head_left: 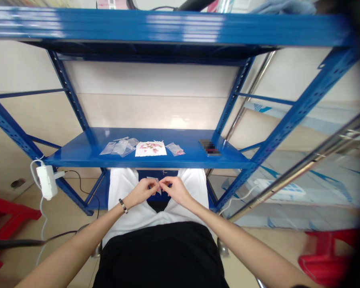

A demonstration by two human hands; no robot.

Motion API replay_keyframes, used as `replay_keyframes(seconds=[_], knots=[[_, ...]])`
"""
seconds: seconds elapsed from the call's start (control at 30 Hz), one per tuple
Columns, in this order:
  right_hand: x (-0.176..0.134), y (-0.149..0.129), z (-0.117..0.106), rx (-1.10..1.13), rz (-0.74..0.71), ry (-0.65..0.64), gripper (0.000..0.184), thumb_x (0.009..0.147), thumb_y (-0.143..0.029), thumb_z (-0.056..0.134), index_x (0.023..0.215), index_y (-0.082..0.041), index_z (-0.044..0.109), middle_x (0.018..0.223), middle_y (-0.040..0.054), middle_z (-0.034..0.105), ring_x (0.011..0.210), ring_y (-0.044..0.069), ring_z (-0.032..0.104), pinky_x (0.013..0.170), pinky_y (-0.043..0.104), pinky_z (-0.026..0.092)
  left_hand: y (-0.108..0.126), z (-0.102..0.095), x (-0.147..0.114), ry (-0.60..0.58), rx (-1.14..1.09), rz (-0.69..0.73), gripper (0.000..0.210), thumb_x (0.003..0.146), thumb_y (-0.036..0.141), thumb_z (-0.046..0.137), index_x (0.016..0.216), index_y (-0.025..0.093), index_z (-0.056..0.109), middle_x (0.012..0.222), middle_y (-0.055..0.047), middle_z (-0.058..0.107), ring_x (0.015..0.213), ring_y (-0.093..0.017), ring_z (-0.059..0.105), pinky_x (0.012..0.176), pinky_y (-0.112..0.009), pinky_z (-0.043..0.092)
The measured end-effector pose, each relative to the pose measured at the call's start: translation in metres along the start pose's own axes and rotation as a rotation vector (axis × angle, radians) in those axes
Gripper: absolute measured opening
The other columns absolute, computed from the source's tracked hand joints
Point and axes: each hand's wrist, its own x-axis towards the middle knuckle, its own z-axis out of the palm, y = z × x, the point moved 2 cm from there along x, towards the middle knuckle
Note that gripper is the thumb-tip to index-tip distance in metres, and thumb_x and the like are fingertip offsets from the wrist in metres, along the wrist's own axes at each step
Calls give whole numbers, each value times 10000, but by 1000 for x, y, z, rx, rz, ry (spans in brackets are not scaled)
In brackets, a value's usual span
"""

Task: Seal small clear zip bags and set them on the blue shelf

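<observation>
Over my lap, in front of the shelf edge, my left hand (143,192) and my right hand (177,190) meet with fingertips pinched. Between them is a small clear plastic bag (159,191), partly hidden by the fingers; both hands grip it near its top. On the blue shelf (192,161) beyond lies a white sheet (140,151) scattered with small pink and greenish pieces (151,146). Left of it is a loose pile of clear plastic bags (121,147). To its right lies another clear bag (174,149) with a few pink pieces at one end.
A dark, blurred-out flat object (204,144) lies at the shelf's right. An upper blue shelf beam (108,28) crosses overhead. A white power strip (47,182) with cables hangs at the left post. Red stools (15,216) stand at both sides, and metal poles (291,182) run along the right.
</observation>
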Motion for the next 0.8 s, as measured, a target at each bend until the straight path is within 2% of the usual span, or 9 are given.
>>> replay_keyframes(seconds=[0.1, 0.27, 0.47, 0.8], knots=[[-3, 0, 1, 19, 3, 2, 158, 861, -243, 587, 835, -158, 717, 771, 47, 720, 703, 173, 667, 621, 247, 491, 2, 1, -3, 18, 5, 26, 306, 935, 368, 510, 774, 142, 641, 724, -41, 664, 662, -146, 596, 624, -238, 425], [0, 1, 0, 25, 3, 30, 120, 815, -189, 610, 853, -153, 718, 793, 54, 729, 712, 172, 672, 659, 261, 498, 3, 4, -3, 88, 136, 53, 229, 919, 309, 531, 826, 152, 670, 760, -37, 691, 671, -152, 593, 621, -243, 398], [6, 2, -3, 13, 12, 45, 138, 801, -193, 625, 892, -155, 722, 850, 65, 734, 755, 181, 671, 680, 277, 498, 3, 2, 0, 124, 126, 33, 287, 940, 353, 504, 830, 153, 679, 761, -35, 690, 662, -150, 584, 604, -242, 383], [1, 2, -4, 42, 0, 33, 336, 781, -121, 592, 1105, -206, 571, 781, -1, 677, 710, 152, 652, 628, 242, 472, 5, 8, -3, 105, 76, 2, 309, 953, 367, 472, 810, 153, 644, 727, -34, 675, 661, -154, 601, 613, -245, 402]])
